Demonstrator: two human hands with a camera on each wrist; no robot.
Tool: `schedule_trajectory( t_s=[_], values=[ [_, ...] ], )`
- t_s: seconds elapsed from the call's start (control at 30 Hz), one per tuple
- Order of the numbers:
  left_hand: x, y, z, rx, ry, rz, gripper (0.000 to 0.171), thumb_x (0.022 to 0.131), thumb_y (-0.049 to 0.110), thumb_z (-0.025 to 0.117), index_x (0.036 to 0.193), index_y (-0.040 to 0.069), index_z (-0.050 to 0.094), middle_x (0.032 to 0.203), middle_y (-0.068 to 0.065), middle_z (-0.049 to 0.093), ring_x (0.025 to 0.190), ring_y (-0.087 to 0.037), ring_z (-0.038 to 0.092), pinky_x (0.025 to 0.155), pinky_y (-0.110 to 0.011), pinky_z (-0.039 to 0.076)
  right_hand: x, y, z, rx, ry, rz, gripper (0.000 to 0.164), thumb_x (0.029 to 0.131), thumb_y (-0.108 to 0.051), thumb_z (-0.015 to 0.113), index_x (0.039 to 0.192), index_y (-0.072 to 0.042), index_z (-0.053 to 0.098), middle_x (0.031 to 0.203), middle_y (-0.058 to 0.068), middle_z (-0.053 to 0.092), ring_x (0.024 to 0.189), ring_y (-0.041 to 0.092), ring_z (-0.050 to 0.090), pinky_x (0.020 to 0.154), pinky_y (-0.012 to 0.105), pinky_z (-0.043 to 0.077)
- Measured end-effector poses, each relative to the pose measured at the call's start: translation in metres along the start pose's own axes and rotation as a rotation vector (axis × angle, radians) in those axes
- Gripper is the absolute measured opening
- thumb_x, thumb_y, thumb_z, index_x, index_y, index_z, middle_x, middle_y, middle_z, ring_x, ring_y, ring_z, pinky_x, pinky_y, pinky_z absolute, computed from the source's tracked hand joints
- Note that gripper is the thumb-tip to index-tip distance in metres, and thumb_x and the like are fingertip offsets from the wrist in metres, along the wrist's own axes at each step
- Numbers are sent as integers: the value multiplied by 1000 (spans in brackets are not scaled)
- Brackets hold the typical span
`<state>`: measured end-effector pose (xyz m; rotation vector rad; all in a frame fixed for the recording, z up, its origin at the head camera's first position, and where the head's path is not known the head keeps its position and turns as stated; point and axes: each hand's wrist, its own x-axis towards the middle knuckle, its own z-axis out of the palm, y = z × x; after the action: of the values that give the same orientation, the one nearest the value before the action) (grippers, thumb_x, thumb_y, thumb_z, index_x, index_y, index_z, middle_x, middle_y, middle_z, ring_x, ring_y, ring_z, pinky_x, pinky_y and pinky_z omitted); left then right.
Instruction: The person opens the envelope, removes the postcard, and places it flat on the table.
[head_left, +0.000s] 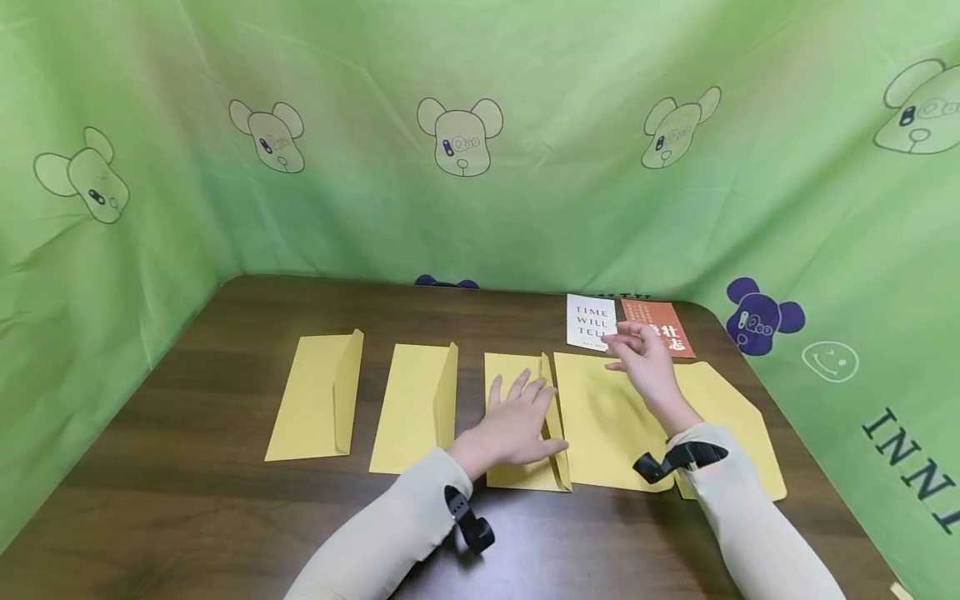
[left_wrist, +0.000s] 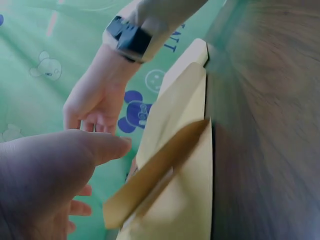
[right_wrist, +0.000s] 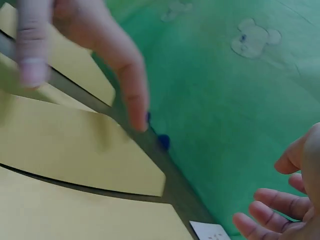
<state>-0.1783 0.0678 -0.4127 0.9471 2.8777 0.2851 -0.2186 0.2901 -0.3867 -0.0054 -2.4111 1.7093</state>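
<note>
My left hand (head_left: 517, 423), fingers spread, is over the third yellow envelope (head_left: 517, 478) from the left, near its flap. That envelope's flap (left_wrist: 160, 172) stands raised along one edge in the left wrist view. My right hand (head_left: 647, 367) is above a wider yellow envelope (head_left: 592, 433), its fingers loosely bent with nothing between them. In the right wrist view, the right hand's fingers (right_wrist: 275, 210) show at the lower right. Another wide envelope (head_left: 735, 442) with slanted corners lies at the far right, partly hidden by the right forearm.
Two envelopes, one at the far left (head_left: 311, 400) and one beside it (head_left: 408, 404), lie with flaps partly lifted. Behind the right hand are a white printed card (head_left: 588, 321) and a red card (head_left: 660, 321). A green curtain (head_left: 465, 225) borders the brown table (head_left: 187, 500).
</note>
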Motion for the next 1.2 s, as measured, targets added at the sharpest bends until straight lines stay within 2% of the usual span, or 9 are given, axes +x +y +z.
schedule_trajectory(
  t_s=[0.13, 0.23, 0.3, 0.4, 0.5, 0.63, 0.83, 0.97, 1.2],
  values=[
    [-15, -15, 3, -36, 37, -11, 83, 93, 59, 58, 156, 11, 31, 162, -9, 25, 150, -29, 17, 116, -60, 12, -14, -2, 10, -27, -90, -1, 43, 102, -2, 49, 139, 14, 33, 130, 38, 51, 91, -3, 57, 76, 22, 55],
    [-28, -27, 6, -49, 47, -21, 85, 92, 56, 60, 156, 9, 30, 162, -11, 24, 149, -31, 18, 115, -61, 13, -24, -3, 20, -86, -164, -16, 44, 100, -2, 52, 138, 13, 36, 129, 37, 52, 98, 8, 57, 77, 24, 54],
    [-36, -35, 9, -57, 55, -27, 84, 91, 55, 61, 155, 8, 32, 161, -12, 26, 149, -32, 18, 115, -62, 13, -32, -3, 27, -137, -193, -32, 43, 99, -4, 55, 136, 12, 39, 128, 34, 54, 103, 21, 59, 77, 27, 53],
    [-47, -43, 11, -68, 60, -31, 82, 91, 53, 63, 153, 7, 35, 159, -13, 29, 149, -33, 19, 114, -62, 13, -43, 0, 35, -214, -213, -88, 42, 97, -4, 60, 134, 10, 44, 126, 30, 57, 109, 36, 58, 78, 33, 52],
    [-57, -47, 12, -68, 39, -40, 80, 91, 52, 63, 151, 7, 38, 159, -13, 30, 149, -32, 19, 114, -62, 13, -52, 3, 40, -311, -244, -156, 42, 95, -5, 63, 133, 7, 48, 126, 26, 58, 115, 41, 55, 81, 40, 51],
    [-67, -47, 12, -42, 2, -40, 80, 92, 55, 61, 152, 8, 39, 159, -11, 31, 150, -32, 17, 115, -62, 11, -63, 3, 45, -439, -316, -244, 47, 94, -8, 64, 135, 8, 49, 131, 25, 56, 121, 43, 51, 91, 53, 48],
    [-72, -48, 15, 22, -1, -12, 72, 93, 56, 58, 149, 13, 45, 156, -7, 39, 149, -32, 19, 114, -63, 11, -77, 3, 52, -519, -387, -360, 51, 92, -11, 68, 136, 5, 49, 137, 24, 51, 129, 44, 45, 105, 60, 36],
    [-72, -50, 17, 33, -9, -8, 70, 93, 58, 58, 147, 14, 49, 155, -6, 41, 149, -33, 18, 114, -64, 10, -84, 2, 58, -508, -409, -403, 51, 90, -11, 69, 135, 1, 50, 139, 23, 49, 131, 43, 42, 106, 60, 35],
    [-71, -48, 15, 57, -24, -3, 71, 93, 61, 56, 147, 16, 49, 154, -5, 42, 149, -33, 20, 114, -65, 11, -93, 2, 67, -563, -383, -498, 48, 86, -11, 72, 130, -1, 55, 139, 21, 51, 130, 42, 42, 101, 63, 35]
  ],
)
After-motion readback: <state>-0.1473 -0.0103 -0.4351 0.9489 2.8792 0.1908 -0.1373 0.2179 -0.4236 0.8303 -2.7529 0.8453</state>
